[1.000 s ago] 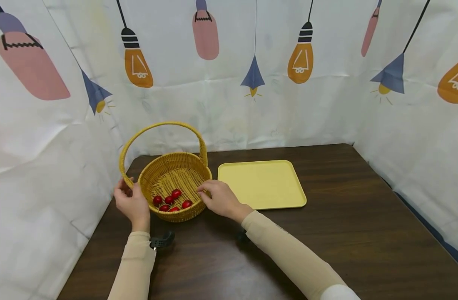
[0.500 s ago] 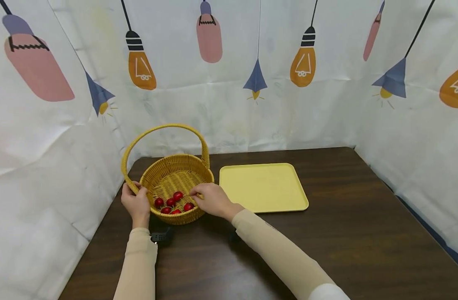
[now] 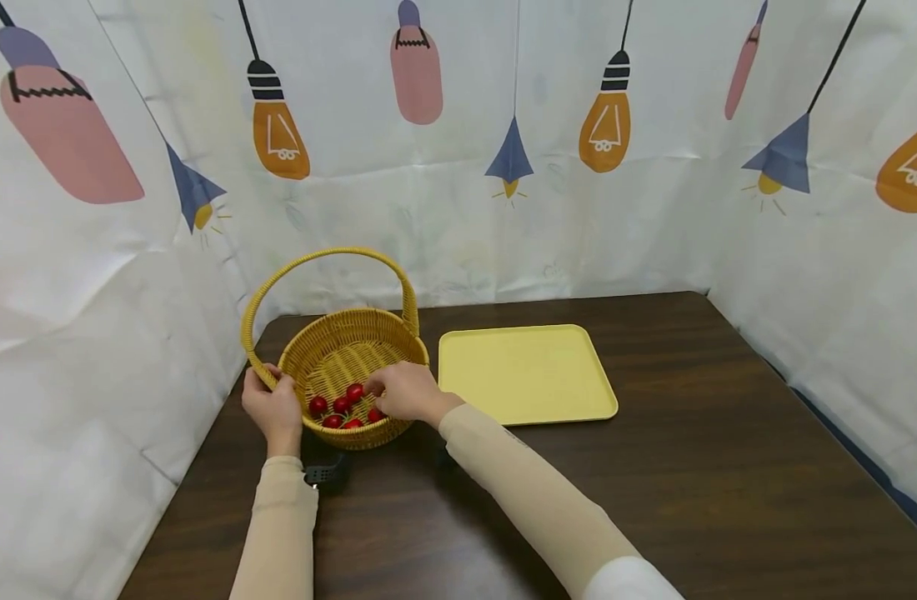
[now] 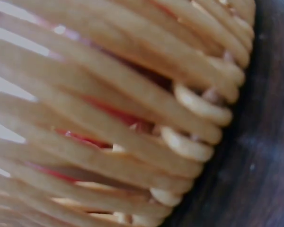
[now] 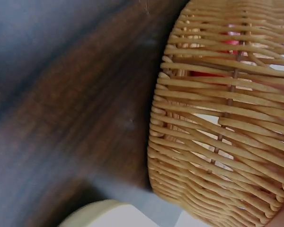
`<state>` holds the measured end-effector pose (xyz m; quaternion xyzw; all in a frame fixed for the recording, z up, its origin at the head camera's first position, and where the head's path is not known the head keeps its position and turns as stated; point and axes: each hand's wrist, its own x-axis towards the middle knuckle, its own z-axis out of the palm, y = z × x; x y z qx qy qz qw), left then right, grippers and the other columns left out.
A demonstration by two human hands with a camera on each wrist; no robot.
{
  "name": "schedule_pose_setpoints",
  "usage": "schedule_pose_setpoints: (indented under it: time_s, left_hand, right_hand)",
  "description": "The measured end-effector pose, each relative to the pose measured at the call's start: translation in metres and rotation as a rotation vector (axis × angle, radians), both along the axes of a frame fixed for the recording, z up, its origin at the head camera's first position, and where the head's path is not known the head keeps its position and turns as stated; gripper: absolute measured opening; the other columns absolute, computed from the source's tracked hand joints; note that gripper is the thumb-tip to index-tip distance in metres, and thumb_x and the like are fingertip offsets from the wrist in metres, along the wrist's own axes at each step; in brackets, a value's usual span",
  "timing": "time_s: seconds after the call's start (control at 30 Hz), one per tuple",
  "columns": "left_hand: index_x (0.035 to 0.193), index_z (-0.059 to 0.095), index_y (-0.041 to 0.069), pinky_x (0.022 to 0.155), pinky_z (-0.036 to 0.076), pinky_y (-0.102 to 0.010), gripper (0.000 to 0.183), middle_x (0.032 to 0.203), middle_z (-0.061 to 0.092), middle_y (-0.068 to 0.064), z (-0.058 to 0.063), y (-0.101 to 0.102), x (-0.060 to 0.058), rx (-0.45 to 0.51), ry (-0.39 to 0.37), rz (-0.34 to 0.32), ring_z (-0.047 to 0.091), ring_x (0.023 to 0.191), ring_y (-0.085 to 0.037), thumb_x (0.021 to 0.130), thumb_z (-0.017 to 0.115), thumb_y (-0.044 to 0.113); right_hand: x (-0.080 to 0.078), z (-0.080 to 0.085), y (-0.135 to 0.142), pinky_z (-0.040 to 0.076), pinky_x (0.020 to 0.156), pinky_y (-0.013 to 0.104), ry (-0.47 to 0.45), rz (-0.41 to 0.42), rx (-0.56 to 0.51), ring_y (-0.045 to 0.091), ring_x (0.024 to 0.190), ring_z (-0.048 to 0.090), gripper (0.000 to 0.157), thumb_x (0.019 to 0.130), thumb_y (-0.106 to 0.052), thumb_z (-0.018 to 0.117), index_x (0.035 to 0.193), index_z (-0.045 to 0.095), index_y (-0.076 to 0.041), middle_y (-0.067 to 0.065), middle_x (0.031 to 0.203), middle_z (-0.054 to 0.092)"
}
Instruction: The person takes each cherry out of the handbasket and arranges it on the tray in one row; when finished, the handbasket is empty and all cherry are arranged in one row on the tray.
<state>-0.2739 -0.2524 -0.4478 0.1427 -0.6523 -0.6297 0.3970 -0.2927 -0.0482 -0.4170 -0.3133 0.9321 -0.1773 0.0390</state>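
A round woven basket (image 3: 353, 321) with a tall arched handle stands at the back left of the table. Several red cherries (image 3: 342, 405) lie in the near part of its bottom. At the left rim, where the handle joins, my left hand (image 3: 273, 408) holds the basket. My right hand (image 3: 406, 390) reaches over the right rim, its fingertips beside the nearest cherries, with a gap between thumb and fingers. Both wrist views look at the basket's woven side (image 4: 99, 90) from close up, and red shows through the weave; the fingers are hidden there.
A yellow rectangular tray (image 3: 526, 375) lies flat to the right of the basket. The dark wooden table (image 3: 691, 483) extends toward me and to the right. White curtains (image 3: 443, 217) with printed lamps stand behind and at both sides.
My right hand has moved left, from the basket's right rim inward to the cherries. My left hand has shifted slightly and keeps its hold at the handle's base.
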Motion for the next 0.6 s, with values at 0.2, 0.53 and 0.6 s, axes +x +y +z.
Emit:
schedule_pose_setpoints:
  time_s: [0.2,0.53,0.6]
  left_hand:
    - [0.090,0.050,-0.006,0.053,0.031,-0.024,0.008,0.073,0.043,0.002,-0.013,-0.004,-0.011,-0.021,-0.001,0.046,0.038,0.060,-0.014,0.083,0.048,-0.010]
    - [0.088,0.053,-0.004,0.052,0.029,-0.024,0.007,0.071,0.043,0.003,-0.005,0.000,-0.004,-0.059,-0.020,0.066,0.036,0.057,-0.012,0.085,0.049,-0.009]
    - [0.089,0.054,-0.004,0.051,0.028,-0.024,0.007,0.069,0.042,0.002,-0.007,-0.002,-0.004,-0.077,-0.032,0.083,0.034,0.054,-0.011,0.085,0.049,-0.009]
  right_hand:
    - [-0.006,0.005,-0.006,0.048,0.073,0.029,-0.082,0.021,0.075,0.006,0.091,0.060,0.031,0.087,-0.030,0.070,0.118,0.071,-0.030,-0.013,0.104,0.068]
    - [-0.008,0.008,-0.013,0.049,0.086,0.031,-0.230,0.062,0.176,0.009,0.113,0.057,0.020,0.088,-0.022,0.069,0.102,0.076,-0.035,-0.016,0.111,0.067]
    - [-0.008,0.007,-0.015,0.049,0.086,0.031,-0.242,0.061,0.180,0.010,0.114,0.057,0.023,0.088,-0.020,0.068,0.105,0.075,-0.034,-0.015,0.114,0.066]
